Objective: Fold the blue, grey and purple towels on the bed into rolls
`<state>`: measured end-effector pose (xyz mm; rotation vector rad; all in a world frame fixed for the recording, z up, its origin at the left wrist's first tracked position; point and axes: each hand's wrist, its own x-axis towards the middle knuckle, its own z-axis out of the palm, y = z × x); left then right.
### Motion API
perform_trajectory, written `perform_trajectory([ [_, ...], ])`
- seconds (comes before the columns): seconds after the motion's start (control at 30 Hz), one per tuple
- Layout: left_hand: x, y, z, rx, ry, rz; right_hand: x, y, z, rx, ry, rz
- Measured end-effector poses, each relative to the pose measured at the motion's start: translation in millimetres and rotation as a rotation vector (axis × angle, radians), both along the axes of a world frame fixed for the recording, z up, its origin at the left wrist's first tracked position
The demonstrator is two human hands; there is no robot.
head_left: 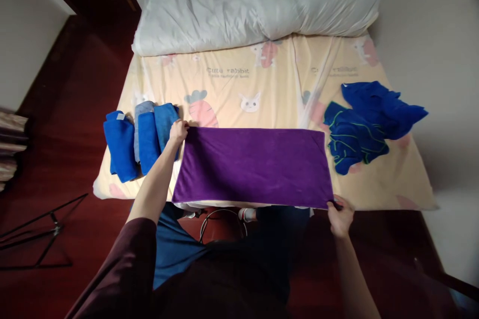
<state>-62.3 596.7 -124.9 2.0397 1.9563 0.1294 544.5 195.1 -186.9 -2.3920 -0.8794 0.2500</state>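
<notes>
A purple towel (254, 167) lies spread flat as a long rectangle along the front edge of the bed. At its far left corner my left hand (179, 130) is closed on the fabric. My right hand (340, 215) pinches the near right corner, at the bed's edge. Just left of the towel, beside my left forearm, sit several folded cloths: a blue one (121, 145), a grey one (144, 109) and more blue ones (148, 142). To the right lie crumpled blue cloths (381, 107), one dark blue with green edging (350, 137).
The bed (232, 79) has a cream sheet printed with rabbits and carrots. A pale, bulky quilt (258, 5) covers its far side. A white wall (441, 70) stands on the right. On the dark red floor at left are thin black metal legs (52, 229).
</notes>
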Motion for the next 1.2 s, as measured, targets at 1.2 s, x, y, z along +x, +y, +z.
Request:
perform_trajectory([
  [1.2, 63.2, -86.1, -36.1, 0.183, -0.05, 0.068, 3.2, 276.8, -4.5, -0.392, -0.303, 0.421],
])
